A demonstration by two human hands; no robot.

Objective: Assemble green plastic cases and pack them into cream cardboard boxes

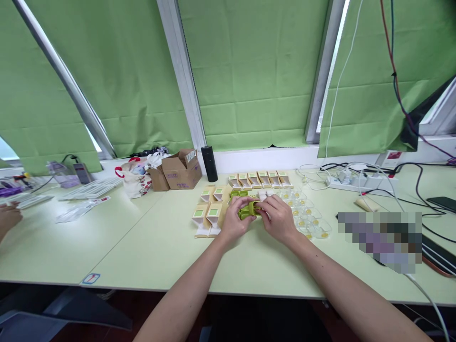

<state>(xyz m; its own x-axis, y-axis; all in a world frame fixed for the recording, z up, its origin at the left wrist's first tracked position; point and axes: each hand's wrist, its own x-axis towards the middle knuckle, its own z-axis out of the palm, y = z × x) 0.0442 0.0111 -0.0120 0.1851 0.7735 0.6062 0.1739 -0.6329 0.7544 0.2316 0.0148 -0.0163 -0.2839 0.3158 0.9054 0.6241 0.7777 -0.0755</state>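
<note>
Just above the table, my left hand (235,219) is closed around a green plastic piece (246,212), which looks like a small tray or holder. My right hand (277,217) pinches the right end of the same piece, its fingertips partly hiding it. More green pieces (238,193) lie behind my left hand. Folded cream cartons with green panels (206,216) stand to the left, and a row of similar cartons (260,180) is behind. Right of my hands are several clear plastic cups with yellow centres (302,213). Small white pieces (264,194) show behind my right fingers.
A black cylinder (209,164) and an open cardboard box (182,170) stand at the back. A power strip (359,183) with tangled cables, a computer mouse (366,204) and a blurred-out item lie right. Another person's hand (9,219) shows at the far left.
</note>
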